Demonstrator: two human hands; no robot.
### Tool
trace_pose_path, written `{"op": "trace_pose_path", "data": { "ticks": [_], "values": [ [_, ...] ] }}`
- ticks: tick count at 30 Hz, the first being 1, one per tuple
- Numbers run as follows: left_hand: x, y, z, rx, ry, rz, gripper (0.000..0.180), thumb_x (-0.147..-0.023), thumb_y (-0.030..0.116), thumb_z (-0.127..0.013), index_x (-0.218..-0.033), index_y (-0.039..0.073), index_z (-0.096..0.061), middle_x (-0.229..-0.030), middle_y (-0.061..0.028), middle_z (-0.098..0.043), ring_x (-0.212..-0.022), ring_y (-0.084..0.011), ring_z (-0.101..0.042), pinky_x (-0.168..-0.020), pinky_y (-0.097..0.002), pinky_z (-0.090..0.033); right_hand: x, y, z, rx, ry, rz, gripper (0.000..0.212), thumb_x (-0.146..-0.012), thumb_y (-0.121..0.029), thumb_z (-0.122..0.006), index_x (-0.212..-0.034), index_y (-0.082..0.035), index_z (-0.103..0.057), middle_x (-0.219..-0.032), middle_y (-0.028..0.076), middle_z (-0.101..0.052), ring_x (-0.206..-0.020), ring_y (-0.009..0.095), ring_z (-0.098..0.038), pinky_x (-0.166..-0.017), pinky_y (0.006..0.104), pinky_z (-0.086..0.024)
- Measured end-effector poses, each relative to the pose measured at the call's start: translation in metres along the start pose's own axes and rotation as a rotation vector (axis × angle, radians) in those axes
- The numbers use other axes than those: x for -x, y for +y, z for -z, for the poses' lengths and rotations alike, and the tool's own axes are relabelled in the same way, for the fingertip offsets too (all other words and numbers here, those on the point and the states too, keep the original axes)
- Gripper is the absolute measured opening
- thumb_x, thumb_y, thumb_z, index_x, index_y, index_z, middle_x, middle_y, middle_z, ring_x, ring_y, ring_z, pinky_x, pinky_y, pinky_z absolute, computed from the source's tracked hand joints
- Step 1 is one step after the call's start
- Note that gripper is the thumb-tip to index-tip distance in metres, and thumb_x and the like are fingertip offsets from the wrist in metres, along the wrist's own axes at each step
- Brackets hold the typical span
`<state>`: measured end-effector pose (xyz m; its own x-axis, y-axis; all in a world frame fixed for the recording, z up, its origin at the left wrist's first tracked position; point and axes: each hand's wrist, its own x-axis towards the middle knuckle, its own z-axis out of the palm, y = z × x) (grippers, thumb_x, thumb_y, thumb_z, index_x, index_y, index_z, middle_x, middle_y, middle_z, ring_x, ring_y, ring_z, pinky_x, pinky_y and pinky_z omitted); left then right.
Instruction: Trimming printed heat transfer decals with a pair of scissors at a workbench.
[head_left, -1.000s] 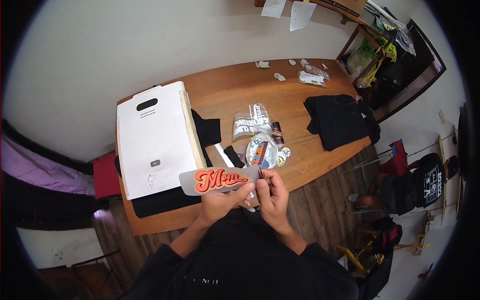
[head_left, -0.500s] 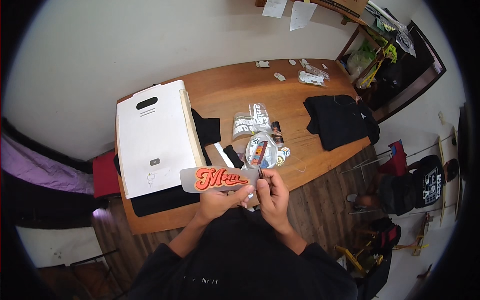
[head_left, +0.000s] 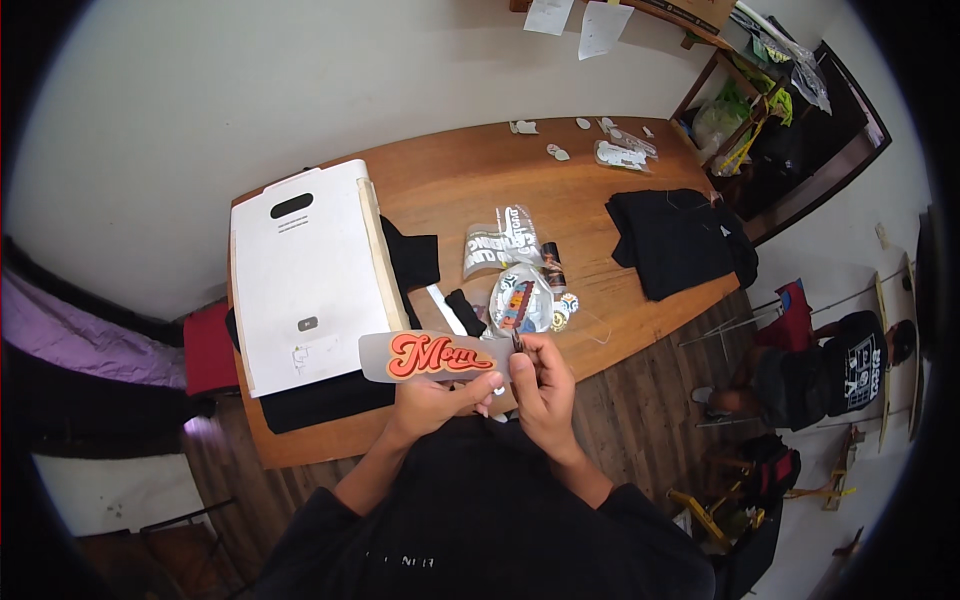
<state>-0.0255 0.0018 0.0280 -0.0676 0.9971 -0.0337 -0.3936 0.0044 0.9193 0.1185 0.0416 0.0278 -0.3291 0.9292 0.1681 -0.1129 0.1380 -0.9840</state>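
Observation:
My left hand [head_left: 430, 405] is closed on a translucent transfer film [head_left: 374, 360], its thumb on top of the lower edge. Red and orange lettering [head_left: 420, 352] in a curly script fills most of the film. My right hand [head_left: 545, 385] is closed at the film's right end, around a small dark pointed tool [head_left: 517, 343]. Only the tool's tip shows; the rest is hidden in the fingers, so I cannot tell its exact kind. Both hands are held above the table's near edge. Beyond them lies a clear round pack [head_left: 538, 312] with a colourful print.
A white heat press [head_left: 315, 260] stands on the wooden table [head_left: 430, 160] at left, black cloth [head_left: 410, 255] beside it. Printed film [head_left: 490, 250] lies mid-table, folded black garments [head_left: 665, 240] at right, white cutouts [head_left: 620, 155] at the back. Another person [head_left: 845, 365] is at far right.
The dark tool's tip has shifted slightly down and left along the film's right end. The film stays in my left hand, almost in place.

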Motion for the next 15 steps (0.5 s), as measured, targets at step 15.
{"op": "trace_pose_path", "data": {
  "ticks": [15],
  "values": [
    [-0.01, -0.006, 0.012, -0.032, 0.024, 0.024, 0.014, -0.08, 0.004, -0.067, -0.09, -0.001, -0.058, -0.071, -0.0042, -0.06, -0.061, -0.0089, -0.058, -0.053, -0.0216, -0.049, -0.082, 0.176, 0.07, 0.638, 0.145, 0.12, 0.03, -0.089, -0.022, -0.056, -0.104, 0.005, -0.055, -0.091, 0.017, -0.059, -0.072, 0.029, -0.059, -0.063, 0.0354, -0.046]
  ]
}}
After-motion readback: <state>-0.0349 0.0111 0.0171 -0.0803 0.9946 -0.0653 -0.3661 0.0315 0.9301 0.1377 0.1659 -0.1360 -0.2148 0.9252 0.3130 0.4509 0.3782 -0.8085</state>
